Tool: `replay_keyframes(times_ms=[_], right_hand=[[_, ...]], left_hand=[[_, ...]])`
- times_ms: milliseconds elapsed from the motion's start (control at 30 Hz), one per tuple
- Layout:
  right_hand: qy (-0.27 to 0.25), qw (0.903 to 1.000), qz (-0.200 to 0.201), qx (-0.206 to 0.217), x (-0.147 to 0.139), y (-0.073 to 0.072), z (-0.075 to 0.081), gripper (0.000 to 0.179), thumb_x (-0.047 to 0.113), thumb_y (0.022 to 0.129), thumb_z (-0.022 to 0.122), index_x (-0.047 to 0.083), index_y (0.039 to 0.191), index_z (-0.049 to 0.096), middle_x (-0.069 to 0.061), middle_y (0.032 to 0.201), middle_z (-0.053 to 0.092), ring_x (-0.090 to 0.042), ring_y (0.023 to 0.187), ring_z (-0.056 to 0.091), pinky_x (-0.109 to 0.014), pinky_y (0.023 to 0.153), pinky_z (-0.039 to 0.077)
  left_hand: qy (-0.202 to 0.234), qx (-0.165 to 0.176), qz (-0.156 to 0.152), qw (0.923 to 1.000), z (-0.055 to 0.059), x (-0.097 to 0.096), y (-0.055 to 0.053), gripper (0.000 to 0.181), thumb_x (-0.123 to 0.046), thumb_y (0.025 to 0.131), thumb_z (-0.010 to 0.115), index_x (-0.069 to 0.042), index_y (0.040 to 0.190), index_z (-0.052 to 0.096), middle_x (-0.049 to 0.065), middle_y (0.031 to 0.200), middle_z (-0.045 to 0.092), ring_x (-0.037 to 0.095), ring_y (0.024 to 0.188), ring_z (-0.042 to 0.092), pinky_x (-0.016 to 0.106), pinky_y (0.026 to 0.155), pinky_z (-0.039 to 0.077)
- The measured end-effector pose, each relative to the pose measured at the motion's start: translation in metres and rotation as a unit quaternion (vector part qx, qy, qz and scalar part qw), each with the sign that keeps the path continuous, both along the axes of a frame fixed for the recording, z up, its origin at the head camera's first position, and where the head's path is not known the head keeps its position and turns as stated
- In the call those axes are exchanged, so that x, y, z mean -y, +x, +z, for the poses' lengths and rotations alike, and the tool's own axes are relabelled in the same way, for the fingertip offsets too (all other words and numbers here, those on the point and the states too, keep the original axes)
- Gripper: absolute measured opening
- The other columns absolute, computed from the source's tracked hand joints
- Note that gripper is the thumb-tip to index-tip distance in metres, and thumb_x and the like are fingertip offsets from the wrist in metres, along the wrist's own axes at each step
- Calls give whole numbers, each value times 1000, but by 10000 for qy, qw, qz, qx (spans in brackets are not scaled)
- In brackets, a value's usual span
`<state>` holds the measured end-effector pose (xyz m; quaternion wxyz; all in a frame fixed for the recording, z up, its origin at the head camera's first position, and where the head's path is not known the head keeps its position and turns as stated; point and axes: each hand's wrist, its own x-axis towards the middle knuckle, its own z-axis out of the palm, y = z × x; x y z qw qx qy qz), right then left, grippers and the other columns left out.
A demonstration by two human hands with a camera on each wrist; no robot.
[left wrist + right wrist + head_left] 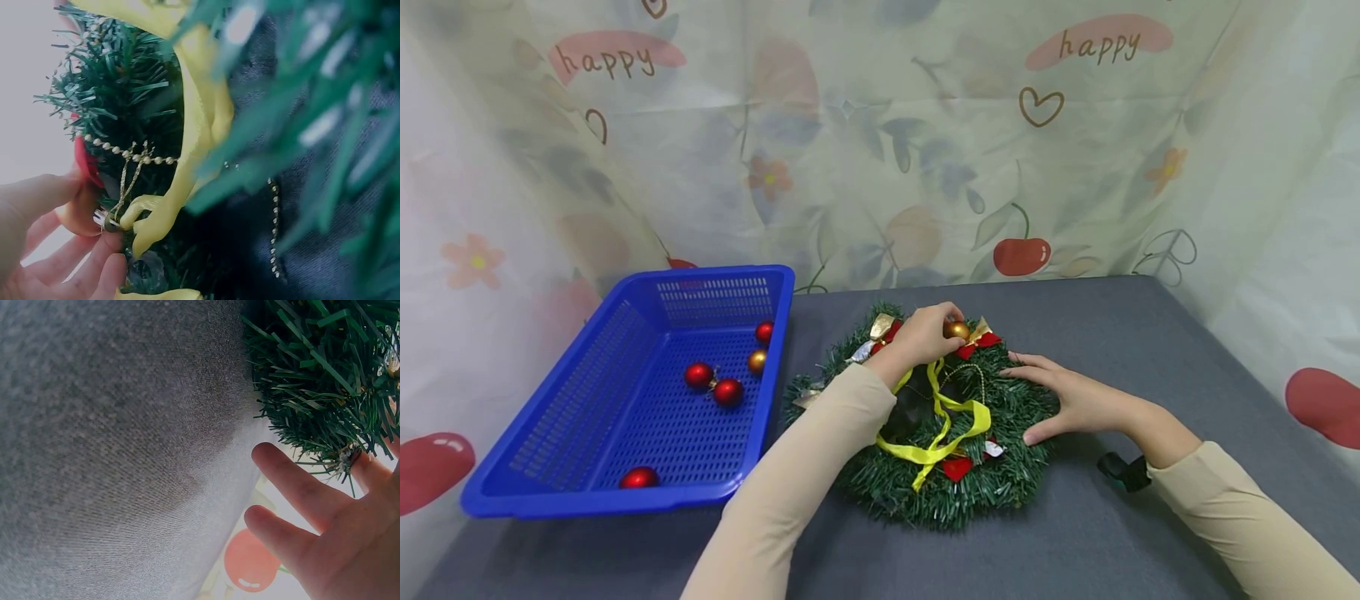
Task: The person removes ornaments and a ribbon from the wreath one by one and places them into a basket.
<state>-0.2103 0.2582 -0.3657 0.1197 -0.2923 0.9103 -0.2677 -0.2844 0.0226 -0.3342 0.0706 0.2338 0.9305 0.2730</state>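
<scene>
A green tinsel wreath lies on the dark grey table. At its far side my left hand pinches a shiny gold Christmas ball between thumb and fingers, beside a red-and-gold bow. In the left wrist view, the ball's silver cap has a gold loop of cord, with a yellow ribbon and a gold bead string close by. My right hand spreads its fingers along the wreath's right edge; its fingertips are straight in the right wrist view.
A blue plastic basket stands left of the wreath. Inside are several red balls and one gold ball. A small black object shows by my right wrist. Patterned curtains enclose the table's back and sides.
</scene>
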Motion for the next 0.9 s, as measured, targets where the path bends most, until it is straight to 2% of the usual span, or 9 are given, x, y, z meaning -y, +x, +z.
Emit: replay_keyframes(times_ms=[100,133,300,333,367,500,700,900], right_hand=[[-8,10000,16,-11,1,0,0,82,45,73,76,11,139,42,-21,153,19,-47,136,24,-65,99,33],[-8,10000,22,-13,1,0,0,82,45,73,76,11,139,42,-22,152,19,-47,136,24,-65,99,33],[-21,10000,41,-19,1,0,0,81,44,73,76,10,139,42,-22,152,19,-48,136,24,-65,99,33],[-21,10000,44,-23,1,0,0,81,43,73,76,10,139,42,-22,152,19,-48,136,24,-65,99,33],[-25,10000,47,-28,1,0,0,81,43,73,76,9,139,42,-23,152,19,-48,136,24,-65,99,33],[-24,10000,50,-44,1,0,1,81,43,73,76,9,139,42,-23,152,19,-48,136,24,-65,98,33],[1,10000,39,-30,1,0,1,82,43,73,76,9,139,42,-23,152,19,-48,136,24,-65,98,33],[-13,10000,22,8,1,0,1,82,43,73,76,9,140,41,-22,153,18,-49,136,23,-66,98,33]], left_hand=[[44,40,-5,10000,3,2,-1,32,-23,91,60,-11,120,55,10,120,61,22,102,61,31,85,51],[120,-48,-53,9999,-2,3,-7,31,-26,90,62,-13,118,55,8,117,62,21,99,62,30,81,51],[268,-16,-97,9996,4,7,-7,32,-26,89,62,-13,118,54,8,119,61,20,96,62,27,77,52],[354,16,-125,9993,6,8,-5,33,-25,89,62,-13,119,54,9,120,60,21,94,63,27,75,53],[344,105,-96,9993,14,9,1,34,-22,90,61,-11,121,53,10,122,59,23,96,63,27,76,53],[507,43,-171,9986,22,15,7,35,-21,90,62,-11,122,52,11,124,58,23,93,64,26,73,53],[570,-53,-315,9979,28,25,13,34,-20,90,63,-11,121,51,11,122,59,22,96,65,27,77,54],[610,-75,-366,9974,34,34,17,35,-21,90,63,-11,121,52,11,122,58,22,94,65,25,73,54]])
